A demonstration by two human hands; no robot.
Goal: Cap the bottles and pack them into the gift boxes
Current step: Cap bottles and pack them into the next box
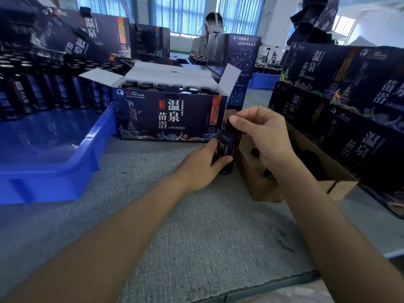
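Worktop (175, 215) of grey textured mat carries everything. A blue tray (54, 171) at the left has rows of dark bottles (43, 90) standing at its far end. An open gift box (170, 114) in the middle holds capped bottles (161, 86). A brown cardboard box (258, 184) at the right has what look like loose caps (310, 160) inside.

Between the gift box and the cardboard box, the left hand (201, 167) wraps its fingers round the body of one bottle (227, 147). The bottle is upright, on or just above the worktop; I cannot tell which. The right hand (266, 136) pinches the black cap (230, 127) on the bottle's neck with thumb and curled fingers.

Capping looks to be the step in hand. Next, I judge, the cap needs twisting tight while the left hand stops the bottle turning. Then the bottle goes into a free slot of the gift box.
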